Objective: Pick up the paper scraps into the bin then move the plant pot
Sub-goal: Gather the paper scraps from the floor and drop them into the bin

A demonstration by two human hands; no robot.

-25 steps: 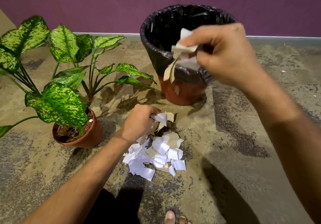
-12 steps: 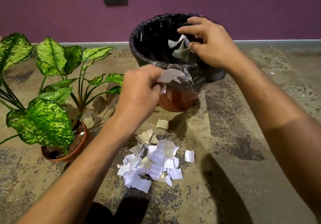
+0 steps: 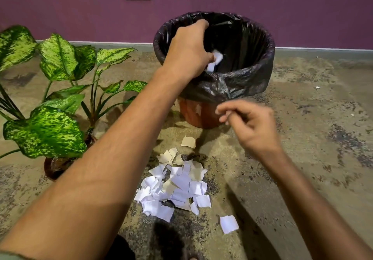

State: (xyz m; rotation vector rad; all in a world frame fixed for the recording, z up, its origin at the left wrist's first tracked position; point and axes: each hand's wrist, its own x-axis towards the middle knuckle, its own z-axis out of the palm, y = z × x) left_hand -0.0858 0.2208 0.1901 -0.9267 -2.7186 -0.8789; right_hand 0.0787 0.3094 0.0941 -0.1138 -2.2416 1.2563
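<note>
Head view, looking down and forward, close over floor (image 3: 302, 138)

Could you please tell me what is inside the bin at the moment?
The bin has a black liner, and the left hand holds white paper scraps over its opening. The bottom is dark and partly hidden by the hand, so earlier scraps cannot be seen.

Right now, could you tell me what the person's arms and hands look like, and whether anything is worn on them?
Both forearms are bare up to the frame edge. The left hand and right hand wear no gloves, rings, watch or bands. Only a sliver of greyish-green sleeve shows at the bottom left corner, on the left arm.
</note>
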